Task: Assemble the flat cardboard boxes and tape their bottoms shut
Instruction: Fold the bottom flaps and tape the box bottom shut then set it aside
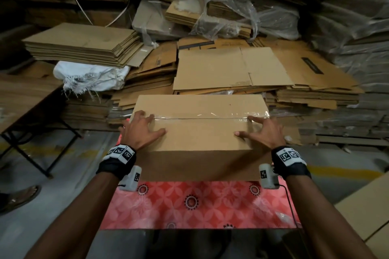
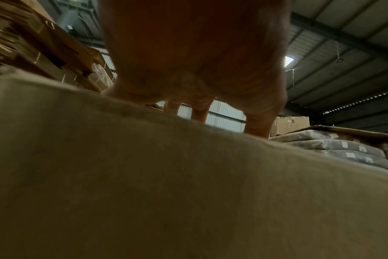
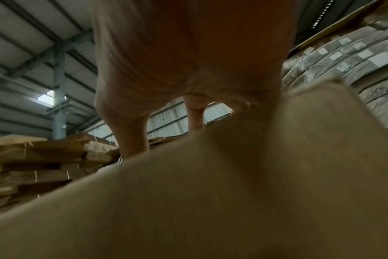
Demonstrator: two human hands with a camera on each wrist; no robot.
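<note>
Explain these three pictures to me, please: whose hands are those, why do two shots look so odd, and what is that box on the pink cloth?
No machine here: a person works with bare hands, wearing three cameras. The big picture comes from a head camera looking down. The two dim, blurry ones come from cameras strapped at each wrist, looking along the palm, so you see fingers from beneath with the warehouse roof behind.

On the table's pink flower-patterned cloth stands an assembled brown cardboard box. A strip of clear tape runs along the seam of its upward face. The left hand and right hand lie spread flat on that face, one at each end of the strip; neither grips anything. Behind are stacks of flat brown cardboard sheets, not yet folded.
</note>
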